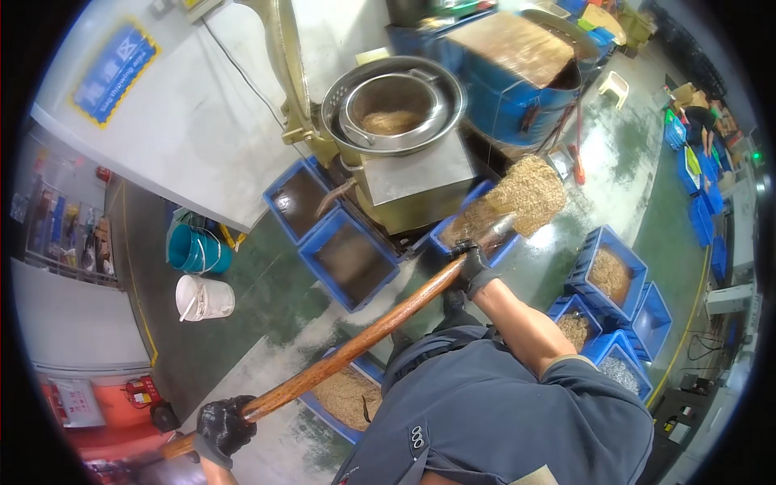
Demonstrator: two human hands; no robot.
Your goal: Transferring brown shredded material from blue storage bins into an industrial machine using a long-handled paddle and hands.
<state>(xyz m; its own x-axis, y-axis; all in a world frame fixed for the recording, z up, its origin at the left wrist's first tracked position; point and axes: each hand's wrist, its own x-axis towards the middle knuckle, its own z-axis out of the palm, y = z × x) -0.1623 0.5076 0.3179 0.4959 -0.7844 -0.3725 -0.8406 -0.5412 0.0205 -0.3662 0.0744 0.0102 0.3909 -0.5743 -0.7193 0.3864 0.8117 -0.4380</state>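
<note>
My left hand (225, 427), in a black glove, is closed round the rear part of a shovel's wooden handle (347, 352) at the lower left. Farther up, my right hand (477, 271), also black-gloved, grips the handle just behind the metal blade (497, 229). A heap of tan, flaky, sawdust-like material (529, 194) lies on the blade and hides much of it. The loaded shovel is above a blue bin (506, 252) beside the machine. Behind the blade stands the machine's round steel bowl (333, 101), with some tan material inside.
Two blue bins of dark contents (349, 259) sit left of the machine. Below the handle is another bin of tan material (347, 398). Stacked bins (608, 275) stand right, a large blue drum (509, 109) behind. Buckets (205, 297) are at left; a person (702, 121) is far right.
</note>
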